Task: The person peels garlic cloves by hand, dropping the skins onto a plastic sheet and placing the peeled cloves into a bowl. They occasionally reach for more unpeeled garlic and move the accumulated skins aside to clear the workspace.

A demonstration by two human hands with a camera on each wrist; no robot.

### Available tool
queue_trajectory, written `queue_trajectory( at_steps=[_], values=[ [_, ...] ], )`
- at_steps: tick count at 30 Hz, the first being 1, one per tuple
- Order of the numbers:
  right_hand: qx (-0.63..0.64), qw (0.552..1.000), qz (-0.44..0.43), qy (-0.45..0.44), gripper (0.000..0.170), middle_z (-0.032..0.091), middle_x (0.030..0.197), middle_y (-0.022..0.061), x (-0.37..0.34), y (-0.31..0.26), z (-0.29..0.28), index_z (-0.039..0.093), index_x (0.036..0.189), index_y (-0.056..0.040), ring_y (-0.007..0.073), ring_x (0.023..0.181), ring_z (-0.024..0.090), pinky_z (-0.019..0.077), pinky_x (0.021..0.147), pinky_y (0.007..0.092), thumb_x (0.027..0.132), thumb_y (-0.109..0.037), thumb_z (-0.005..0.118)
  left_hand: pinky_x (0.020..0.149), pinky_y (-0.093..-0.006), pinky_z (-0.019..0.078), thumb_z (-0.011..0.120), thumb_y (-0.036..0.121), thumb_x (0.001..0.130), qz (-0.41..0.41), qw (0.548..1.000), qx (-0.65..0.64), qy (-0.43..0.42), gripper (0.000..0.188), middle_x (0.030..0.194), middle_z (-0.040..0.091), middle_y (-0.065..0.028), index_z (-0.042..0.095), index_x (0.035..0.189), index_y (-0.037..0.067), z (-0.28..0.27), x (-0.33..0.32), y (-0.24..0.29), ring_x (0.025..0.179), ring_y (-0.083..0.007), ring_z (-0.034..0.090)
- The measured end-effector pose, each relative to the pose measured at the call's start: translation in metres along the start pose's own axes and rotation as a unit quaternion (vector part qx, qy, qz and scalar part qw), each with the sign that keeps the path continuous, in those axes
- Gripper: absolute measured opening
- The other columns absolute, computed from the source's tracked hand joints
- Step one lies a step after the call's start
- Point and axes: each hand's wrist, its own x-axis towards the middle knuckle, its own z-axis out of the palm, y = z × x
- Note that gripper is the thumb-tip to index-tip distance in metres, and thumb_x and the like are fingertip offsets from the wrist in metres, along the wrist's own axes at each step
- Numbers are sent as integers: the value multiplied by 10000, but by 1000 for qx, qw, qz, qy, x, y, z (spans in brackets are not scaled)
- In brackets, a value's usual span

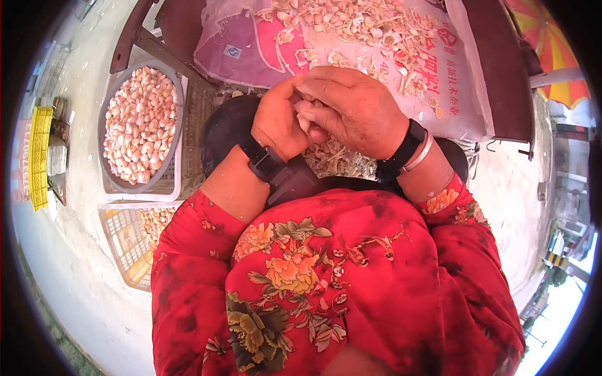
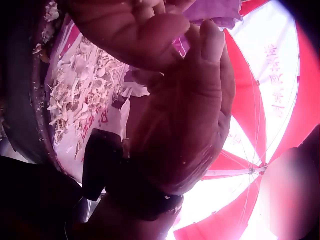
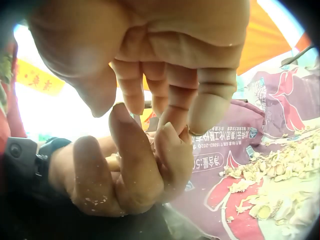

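Both hands meet over the lap. In the head view, my left hand (image 1: 276,122) cups pale garlic cloves (image 1: 304,122), with its fingers curled about them. My right hand (image 1: 364,109) bends over it from the right, its thumb and fingers on a clove at the meeting place. The right wrist view has my left hand (image 3: 132,172) below, a clove (image 3: 114,161) showing among its curled fingers, and my right hand (image 3: 165,45) arched above. In the left wrist view my left hand (image 2: 135,35) overlaps my right hand (image 2: 180,115), hiding most of what lies between.
A grey bowl (image 1: 182,119) full of garlic cloves stands at the left, above a crate (image 1: 122,244) with more garlic. Loose cloves and dry skins (image 1: 370,25) lie on a printed sack (image 1: 461,69) ahead. More skins (image 1: 342,160) lie below the hands. A red-and-white umbrella (image 2: 245,85) spreads overhead.
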Motion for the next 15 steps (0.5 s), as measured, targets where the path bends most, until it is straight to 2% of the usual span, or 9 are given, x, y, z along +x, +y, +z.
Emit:
queue_trajectory(
  at_steps=[1,4,6,8,10,12,14,15],
  values=[
    [22,999,-40,26,209,628,949,146,2,-7,-1,628,974,-57,337,843,619,512,730,403,779,-122,665,440,-283,392,450,366,936,0,999,-27,-31,280,788,588,-13,584,938,120,-9,-10,10,650,-150,560],
    [70,995,-50,54,272,622,999,147,-4,-10,-5,625,1018,-48,336,873,621,517,764,396,757,-84,692,430,-258,402,427,348,961,45,991,-41,-116,375,910,571,-131,581,1043,17,-20,-50,35,711,-192,546],
    [70,997,-1,31,257,630,970,150,-19,7,-5,622,1013,-40,336,873,623,519,758,389,763,-43,679,421,-245,397,421,335,971,77,978,-64,-181,406,973,531,-185,558,1101,-24,-43,-73,56,732,-199,516],
    [33,999,42,-4,230,634,956,146,-38,33,-10,625,1006,-42,331,871,626,520,753,381,780,-37,662,425,-245,397,415,307,986,142,979,-36,-141,374,1004,516,-172,531,1106,-28,-65,-99,83,683,-162,450],
    [2,991,123,-54,208,641,930,144,-59,54,-21,632,1009,-49,325,875,630,520,751,369,802,-34,635,404,-242,385,443,281,973,206,977,-10,-53,360,998,511,-174,530,1104,-43,-94,-120,119,708,-174,474],
    [-29,983,178,-46,193,643,927,144,-77,78,-32,639,1006,-57,325,872,631,518,755,370,814,-41,620,515,-271,475,440,243,978,198,980,-19,-25,339,1034,507,-168,500,1134,-51,-147,-144,172,697,-170,460],
    [-61,970,233,-35,186,645,935,151,-91,104,-41,646,1006,-63,329,875,632,517,761,376,824,-50,606,737,-347,529,441,184,968,343,921,-26,181,322,1135,506,-184,453,1177,-61,-177,-161,203,806,-219,521],
    [-78,962,260,-29,185,646,945,158,-95,118,-45,649,1007,-66,333,880,633,516,764,381,828,-55,601,945,-474,451,438,165,956,315,923,30,220,349,1270,464,-190,410,1238,-38,-177,-175,212,1121,-297,493]
  ],
)
